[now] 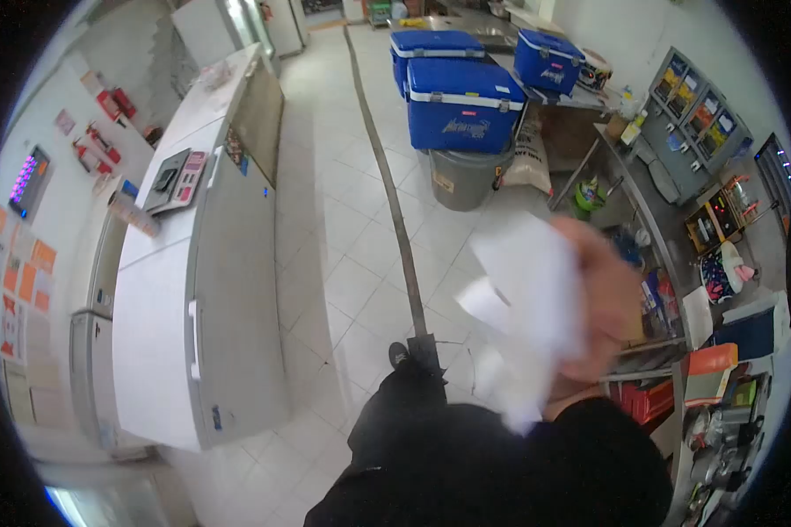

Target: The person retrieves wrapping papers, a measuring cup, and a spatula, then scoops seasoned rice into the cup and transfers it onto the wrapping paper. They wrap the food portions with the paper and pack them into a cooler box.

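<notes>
Close to the camera, right of centre, my right hand (602, 299) is raised and blurred, its fingers closed on crumpled white paper or cloth (532, 299). Which of the two it is, I cannot tell. The white piece hangs down in loose folds beside the palm. A black sleeve (598, 448) covers the arm below the wrist. My left hand does not show anywhere in the view.
Long white chest freezers (154, 325) stand on the left. Blue coolers (461, 123) sit at the top centre, one on a grey bin (461, 180). Metal shelving (672, 316) with utensils and pots lines the right side. A dark strip (387, 176) crosses the tiled floor (330, 255).
</notes>
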`<act>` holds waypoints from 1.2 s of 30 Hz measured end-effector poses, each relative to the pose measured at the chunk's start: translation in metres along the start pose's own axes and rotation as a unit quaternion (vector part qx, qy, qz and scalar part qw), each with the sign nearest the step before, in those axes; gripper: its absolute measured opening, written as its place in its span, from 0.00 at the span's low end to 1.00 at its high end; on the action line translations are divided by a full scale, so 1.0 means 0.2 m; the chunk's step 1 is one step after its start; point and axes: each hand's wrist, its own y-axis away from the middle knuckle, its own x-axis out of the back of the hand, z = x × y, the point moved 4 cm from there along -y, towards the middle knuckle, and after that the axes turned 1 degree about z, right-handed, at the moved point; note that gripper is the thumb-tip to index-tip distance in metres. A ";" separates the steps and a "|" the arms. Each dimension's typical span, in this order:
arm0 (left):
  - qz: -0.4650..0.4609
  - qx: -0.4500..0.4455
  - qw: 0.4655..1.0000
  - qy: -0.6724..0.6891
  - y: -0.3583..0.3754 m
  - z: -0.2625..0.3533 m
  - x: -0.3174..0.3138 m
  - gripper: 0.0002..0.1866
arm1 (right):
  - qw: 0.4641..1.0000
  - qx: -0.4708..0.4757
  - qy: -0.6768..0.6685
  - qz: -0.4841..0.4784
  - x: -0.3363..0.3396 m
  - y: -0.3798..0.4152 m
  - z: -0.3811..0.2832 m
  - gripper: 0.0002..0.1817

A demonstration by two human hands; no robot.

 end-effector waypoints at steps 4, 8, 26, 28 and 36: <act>0.010 -0.127 0.986 -0.109 -0.71 0.71 0.64 0.23 | 0.944 -0.025 0.330 0.006 0.02 -0.53 -0.09 0.13; 0.069 -0.130 0.989 0.018 -1.64 1.91 1.44 0.22 | 0.886 -0.003 0.452 -0.099 0.29 -1.09 0.00 0.10; -0.047 -0.069 0.986 -0.142 -3.29 3.36 2.52 0.24 | 0.913 -0.128 0.338 0.190 2.45 -3.76 2.83 0.15; -0.059 -0.023 0.990 -0.129 -3.45 3.53 2.65 0.24 | 0.913 -0.157 0.354 0.128 2.55 -4.08 3.07 0.14; -0.044 -0.050 0.993 -0.097 -4.73 4.64 3.36 0.25 | 0.912 -0.240 0.318 0.096 2.81 -5.22 3.72 0.23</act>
